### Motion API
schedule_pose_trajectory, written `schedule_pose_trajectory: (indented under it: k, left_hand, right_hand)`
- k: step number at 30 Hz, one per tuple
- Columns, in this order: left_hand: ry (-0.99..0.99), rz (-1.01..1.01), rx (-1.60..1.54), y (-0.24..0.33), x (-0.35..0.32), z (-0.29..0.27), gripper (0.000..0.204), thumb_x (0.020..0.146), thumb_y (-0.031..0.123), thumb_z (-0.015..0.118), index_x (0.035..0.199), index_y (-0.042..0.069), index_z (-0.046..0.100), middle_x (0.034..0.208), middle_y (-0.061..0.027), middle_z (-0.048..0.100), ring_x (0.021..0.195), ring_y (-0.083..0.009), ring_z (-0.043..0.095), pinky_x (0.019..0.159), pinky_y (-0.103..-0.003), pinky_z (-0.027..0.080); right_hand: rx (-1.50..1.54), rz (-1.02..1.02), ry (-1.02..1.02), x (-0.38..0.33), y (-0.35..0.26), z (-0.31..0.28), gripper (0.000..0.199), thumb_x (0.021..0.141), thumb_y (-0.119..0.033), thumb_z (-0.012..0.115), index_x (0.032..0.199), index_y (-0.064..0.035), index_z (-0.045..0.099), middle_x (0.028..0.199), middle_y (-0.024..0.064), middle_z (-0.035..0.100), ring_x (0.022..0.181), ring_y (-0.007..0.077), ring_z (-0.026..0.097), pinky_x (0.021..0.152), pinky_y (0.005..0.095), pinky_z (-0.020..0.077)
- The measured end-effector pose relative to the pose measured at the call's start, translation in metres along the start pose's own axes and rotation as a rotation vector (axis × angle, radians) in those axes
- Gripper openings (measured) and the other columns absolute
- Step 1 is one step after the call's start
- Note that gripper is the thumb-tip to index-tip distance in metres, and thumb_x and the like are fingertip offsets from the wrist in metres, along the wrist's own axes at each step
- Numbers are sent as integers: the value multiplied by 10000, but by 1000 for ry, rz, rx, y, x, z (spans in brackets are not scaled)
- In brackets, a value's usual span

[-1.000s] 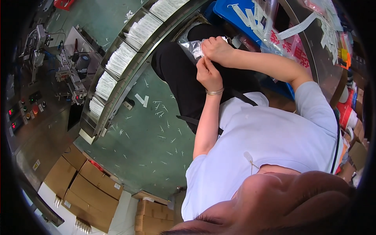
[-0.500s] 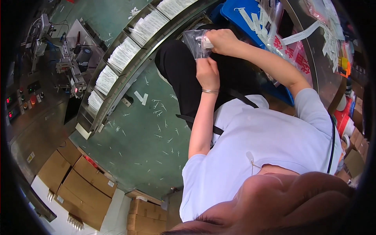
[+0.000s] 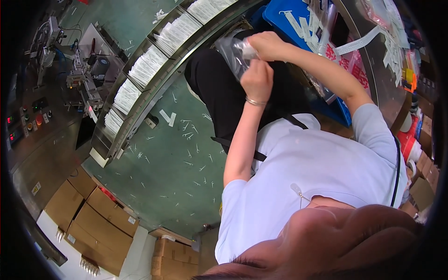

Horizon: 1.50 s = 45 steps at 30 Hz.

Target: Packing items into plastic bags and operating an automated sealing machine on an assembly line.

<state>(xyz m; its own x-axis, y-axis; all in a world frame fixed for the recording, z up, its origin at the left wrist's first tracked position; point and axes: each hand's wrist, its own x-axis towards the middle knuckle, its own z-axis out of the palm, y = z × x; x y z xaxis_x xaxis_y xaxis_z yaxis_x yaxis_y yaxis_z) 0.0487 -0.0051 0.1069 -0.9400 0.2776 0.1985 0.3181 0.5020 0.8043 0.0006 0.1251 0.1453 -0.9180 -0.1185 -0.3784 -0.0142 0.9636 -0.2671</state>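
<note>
A clear plastic bag (image 3: 229, 52) hangs over my dark-trousered lap. My right hand (image 3: 269, 45) is closed at the bag's upper end, around a small white bundle (image 3: 248, 50) that shows by its fingertips; whether the bundle is inside the bag is hard to make out. Just below, my left hand (image 3: 257, 81) has its fingers pinched together against the bag's edge, close to the right fingertips. A thin bracelet (image 3: 256, 101) circles the left wrist. The bag's film slants down and to the left of both hands.
A curved metal track (image 3: 154, 88) with compartments of stacked white packets runs to the left of my knees. A blue bin (image 3: 282, 17) with loose white strips stands beyond my right hand. Machinery (image 3: 86, 79) is at far left; small white pieces litter the green floor (image 3: 177, 154).
My left hand has moved slightly up and right, closer to the right hand. The bag has swung to a slant, its lower end now left of the left hand.
</note>
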Motion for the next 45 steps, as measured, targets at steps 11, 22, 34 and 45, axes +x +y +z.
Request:
schedule_pose_trajectory:
  k: [11, 22, 34, 45]
  left_hand:
    - [-309, 299, 254, -6, 14, -24, 793, 566, 182, 741, 1204, -34, 323, 1177, -218, 384, 1115, -320, 401, 950, -427, 305]
    - [-268, 216, 101, -28, 12, -10, 814, 537, 116, 749, 1203, -59, 315, 1153, -203, 438, 1065, -323, 434, 920, -420, 327]
    - [-255, 346, 223, -17, 13, -9, 726, 557, 118, 713, 1164, -42, 350, 1141, -166, 443, 1063, -326, 421, 936, -463, 290]
    - [-239, 420, 199, -14, 5, -12, 752, 553, 130, 724, 1167, -41, 326, 1140, -176, 431, 1065, -336, 413, 928, -459, 293]
  right_hand:
    - [-52, -364, 174, -25, -10, 25, 369, 604, -113, 663, 927, 9, 534, 899, 139, 487, 832, 300, 522, 706, 364, 448]
    - [421, -360, 116, -35, 23, 8, 367, 699, -213, 637, 1009, -57, 518, 1015, 119, 538, 925, 282, 505, 811, 374, 404]
    - [950, -8, 407, -34, -5, 31, 219, 805, -240, 543, 866, -31, 574, 986, 93, 530, 949, 234, 495, 858, 343, 377]
    - [529, 14, 430, -53, 12, 42, 341, 706, -163, 632, 984, -21, 493, 991, 84, 483, 961, 234, 487, 820, 301, 411]
